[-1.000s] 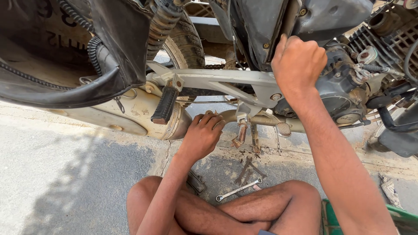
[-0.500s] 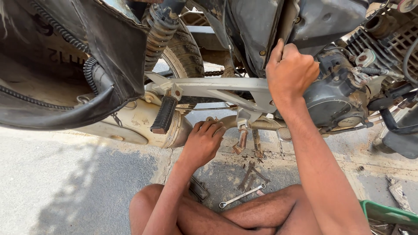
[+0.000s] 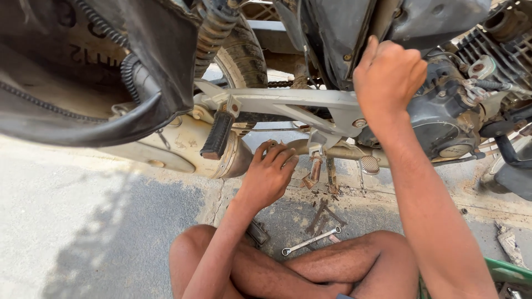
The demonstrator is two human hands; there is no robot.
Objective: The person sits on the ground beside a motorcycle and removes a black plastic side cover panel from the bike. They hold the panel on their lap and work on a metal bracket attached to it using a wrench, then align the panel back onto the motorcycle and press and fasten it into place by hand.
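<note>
I sit cross-legged beside a motorcycle. My left hand (image 3: 270, 173) reaches under the bike, its fingers curled on the exhaust pipe (image 3: 338, 150) just right of the dusty muffler (image 3: 183, 145). My right hand (image 3: 388, 77) is raised and closed around a part of the black frame (image 3: 332, 39) near the engine case (image 3: 443, 119); what it grips is hidden by the fist. A silver footrest bracket (image 3: 288, 102) with a black foot peg (image 3: 217, 134) runs between the two hands.
A silver spanner (image 3: 310, 241) and several rusty metal pieces (image 3: 324, 213) lie on the ground in front of my legs. The rear tyre (image 3: 244, 55) and shock spring (image 3: 213, 30) stand behind. A green crate edge (image 3: 507, 271) is at lower right.
My left hand has moved slightly up and right onto the pipe. My right hand has stayed on the frame while the view shifted closer.
</note>
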